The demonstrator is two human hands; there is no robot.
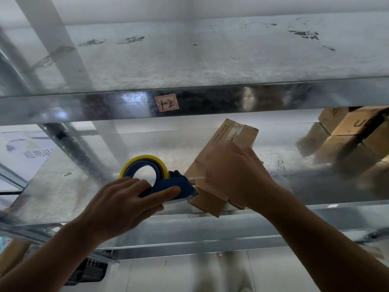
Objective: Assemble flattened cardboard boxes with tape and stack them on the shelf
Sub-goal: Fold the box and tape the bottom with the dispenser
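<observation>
A small brown cardboard box point(234, 138) rests tilted at the front edge of the middle metal shelf point(105, 182). My right hand point(235, 173) grips its near end, covering the flaps there. My left hand point(124, 203) holds a blue tape dispenser point(168, 184) with a yellow-edged roll of clear tape point(145, 163). The dispenser's mouth touches the box's left side, and a short strip of clear tape point(196, 178) runs from it to the box under my right hand. Clear tape also shows along the box's far end.
Several assembled cardboard boxes point(345, 131) are stacked at the right end of the same shelf. The upper shelf's steel beam point(84, 104) carries a label marked 12 point(166, 103). A slanted upright post point(80, 148) stands at left. Another shelf beam point(189, 232) runs below the hands.
</observation>
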